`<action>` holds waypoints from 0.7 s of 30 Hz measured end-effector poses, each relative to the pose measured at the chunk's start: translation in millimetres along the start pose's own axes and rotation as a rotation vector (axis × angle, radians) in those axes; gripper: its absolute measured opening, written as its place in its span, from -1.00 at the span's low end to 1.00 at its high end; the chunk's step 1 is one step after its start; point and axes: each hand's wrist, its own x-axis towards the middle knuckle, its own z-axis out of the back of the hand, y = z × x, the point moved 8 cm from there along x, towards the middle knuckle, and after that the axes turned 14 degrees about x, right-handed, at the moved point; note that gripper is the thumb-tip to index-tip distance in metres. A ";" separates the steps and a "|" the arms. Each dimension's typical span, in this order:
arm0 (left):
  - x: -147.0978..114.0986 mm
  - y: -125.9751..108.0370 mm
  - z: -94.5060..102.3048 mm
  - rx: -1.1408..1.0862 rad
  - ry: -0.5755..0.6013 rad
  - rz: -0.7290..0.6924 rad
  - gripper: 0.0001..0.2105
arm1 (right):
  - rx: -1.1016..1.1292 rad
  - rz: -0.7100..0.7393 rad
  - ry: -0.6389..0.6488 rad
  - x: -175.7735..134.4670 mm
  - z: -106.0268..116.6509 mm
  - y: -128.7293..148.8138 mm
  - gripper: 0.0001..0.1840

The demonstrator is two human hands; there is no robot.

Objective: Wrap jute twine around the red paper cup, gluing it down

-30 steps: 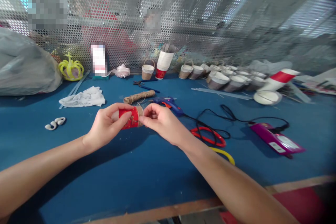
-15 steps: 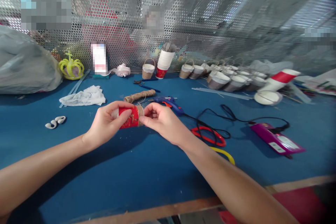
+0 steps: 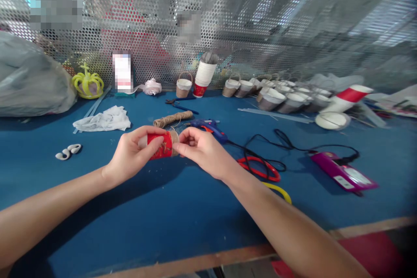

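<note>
My left hand (image 3: 132,153) is wrapped round a red patterned paper cup (image 3: 167,142) that lies on its side just above the table. Brown twine (image 3: 175,137) circles the end of the cup on the right. At that end my right hand (image 3: 205,152) is closed, its thumb and fingers pinching the twine against the cup. Right behind the cup lies a bundle of brown twine (image 3: 172,119). A blue glue gun (image 3: 216,132) rests beyond my right fingers, partly hidden by them.
Pliers (image 3: 182,106) and a stack of paper cups (image 3: 206,76) are farther back. Several small handled cups (image 3: 272,98) stand at the back right. Red-handled (image 3: 260,169) and yellow-handled (image 3: 280,191) tools, black cord and a purple power strip (image 3: 343,171) lie right. White cloth (image 3: 102,119) lies left.
</note>
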 end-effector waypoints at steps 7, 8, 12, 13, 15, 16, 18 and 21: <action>0.0 -1.5 -0.1 0.021 0.000 -0.012 -0.82 | -0.012 0.015 -0.007 1.3 1.2 -0.7 -0.79; -0.2 -1.6 -0.3 0.022 0.002 -0.013 -0.82 | -0.010 0.013 -0.009 1.2 1.1 -0.9 -0.80; -1.0 -2.7 -0.8 0.035 0.004 -0.017 -0.82 | 0.000 -0.002 -0.016 0.6 0.2 -2.3 -0.82; -1.2 -3.1 -0.9 0.040 0.004 -0.020 -0.81 | 0.003 -0.005 -0.017 0.5 -0.2 -2.6 -0.82; -1.4 -3.7 -1.0 0.048 0.003 -0.027 -0.81 | 0.005 -0.005 -0.016 0.5 -1.1 -3.0 -0.83; -1.4 -3.9 -1.1 0.055 0.003 -0.031 -0.81 | 0.003 -0.005 -0.016 0.7 -1.4 -3.1 -0.83; -1.5 -4.4 -0.9 0.076 -0.002 -0.041 -0.81 | -0.003 -0.006 -0.014 1.1 -1.7 -3.8 -0.83; -1.7 -6.3 -0.5 0.116 -0.007 -0.067 -0.82 | 0.001 -0.015 -0.012 1.9 -1.1 -5.4 -0.82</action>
